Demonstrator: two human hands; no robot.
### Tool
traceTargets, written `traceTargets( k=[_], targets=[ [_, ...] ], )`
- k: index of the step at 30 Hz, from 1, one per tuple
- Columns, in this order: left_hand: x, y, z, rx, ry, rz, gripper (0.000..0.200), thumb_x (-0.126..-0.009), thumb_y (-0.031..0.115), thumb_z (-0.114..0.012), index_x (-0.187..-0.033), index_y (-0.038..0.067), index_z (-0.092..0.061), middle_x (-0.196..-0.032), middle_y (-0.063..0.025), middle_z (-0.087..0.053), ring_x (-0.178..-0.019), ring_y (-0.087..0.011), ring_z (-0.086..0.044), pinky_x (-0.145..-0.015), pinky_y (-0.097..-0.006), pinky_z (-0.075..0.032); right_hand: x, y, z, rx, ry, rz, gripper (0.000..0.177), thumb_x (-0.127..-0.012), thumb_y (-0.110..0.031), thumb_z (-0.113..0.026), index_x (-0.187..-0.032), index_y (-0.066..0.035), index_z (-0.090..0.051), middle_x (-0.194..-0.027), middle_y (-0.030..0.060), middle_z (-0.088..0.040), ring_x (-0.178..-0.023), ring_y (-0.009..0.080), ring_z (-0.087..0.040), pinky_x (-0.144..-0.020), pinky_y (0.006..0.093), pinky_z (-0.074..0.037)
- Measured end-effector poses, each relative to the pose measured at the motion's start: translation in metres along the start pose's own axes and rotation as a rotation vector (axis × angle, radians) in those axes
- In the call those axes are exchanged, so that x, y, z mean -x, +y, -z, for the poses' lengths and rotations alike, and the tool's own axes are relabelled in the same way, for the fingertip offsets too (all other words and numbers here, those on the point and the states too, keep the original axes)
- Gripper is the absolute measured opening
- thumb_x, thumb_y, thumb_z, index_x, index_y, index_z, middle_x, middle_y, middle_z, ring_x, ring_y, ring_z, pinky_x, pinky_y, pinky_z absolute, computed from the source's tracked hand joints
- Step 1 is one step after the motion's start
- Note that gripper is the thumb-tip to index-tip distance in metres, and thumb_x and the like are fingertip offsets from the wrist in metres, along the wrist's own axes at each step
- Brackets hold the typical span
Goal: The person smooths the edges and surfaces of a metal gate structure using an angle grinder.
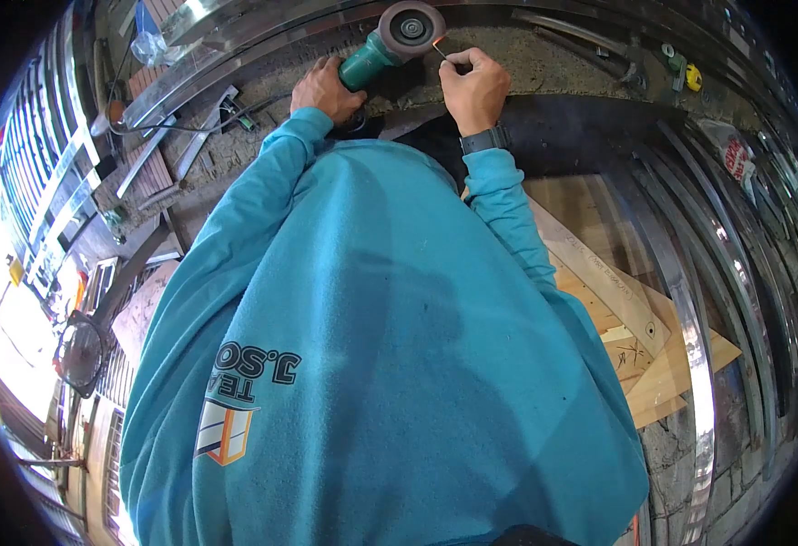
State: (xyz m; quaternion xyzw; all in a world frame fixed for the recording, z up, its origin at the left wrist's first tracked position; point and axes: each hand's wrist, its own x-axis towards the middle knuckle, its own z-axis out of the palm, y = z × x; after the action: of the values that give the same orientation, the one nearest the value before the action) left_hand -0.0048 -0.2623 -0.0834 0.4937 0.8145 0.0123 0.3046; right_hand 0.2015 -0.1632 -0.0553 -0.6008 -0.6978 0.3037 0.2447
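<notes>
My left hand [323, 89] is wrapped around the green body of an angle grinder [369, 62], whose round disc [411, 29] faces up at the top of the view. Between the pinched fingers of my right hand [474, 89] is a short thin metal rod [442, 52]. Its far end glows orange right at the disc's right edge; whether it is touching cannot be made out. A dark watch [484, 139] sits on my right wrist. Part of the grinder's rear end is hidden by my left hand.
A power cord [189, 130] runs off to the left, near loose metal strips [200, 136]. Long metal bars [690, 300] lie along the right, beside flat wooden pieces [663, 364]. A yellow tape measure [693, 77] lies at upper right.
</notes>
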Motion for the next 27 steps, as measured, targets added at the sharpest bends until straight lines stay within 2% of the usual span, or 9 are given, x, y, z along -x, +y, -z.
traceTargets(
  k=[16,27],
  targets=[
    [-0.001,0.0003,-0.0004,-0.003,-0.022,0.021,0.073,-0.071,0.043,-0.076,-0.131,0.005,-0.058,-0.129,-0.0171,-0.06,-0.119,-0.0365,-0.059,-0.103,-0.0449,-0.049,0.0023,0.0024,-0.0017,0.007,0.032,0.017,0.007,-0.073,-0.011,-0.077,-0.075,-0.006,-0.073,-0.065,0.0106,-0.069,-0.059,0.0251,-0.068,-0.06,0.0362,-0.053],
    [0.0013,0.0031,0.0031,0.013,-0.023,0.022,0.07,-0.075,0.04,-0.077,-0.133,0.007,-0.057,-0.131,-0.0151,-0.06,-0.119,-0.0362,-0.06,-0.103,-0.0453,-0.049,0.005,-0.0049,0.0035,-0.062,-0.017,0.015,0.014,-0.077,-0.018,-0.078,-0.082,-0.006,-0.077,-0.063,0.0129,-0.068,-0.056,0.0255,-0.065,-0.059,0.0372,-0.052]
  ],
)
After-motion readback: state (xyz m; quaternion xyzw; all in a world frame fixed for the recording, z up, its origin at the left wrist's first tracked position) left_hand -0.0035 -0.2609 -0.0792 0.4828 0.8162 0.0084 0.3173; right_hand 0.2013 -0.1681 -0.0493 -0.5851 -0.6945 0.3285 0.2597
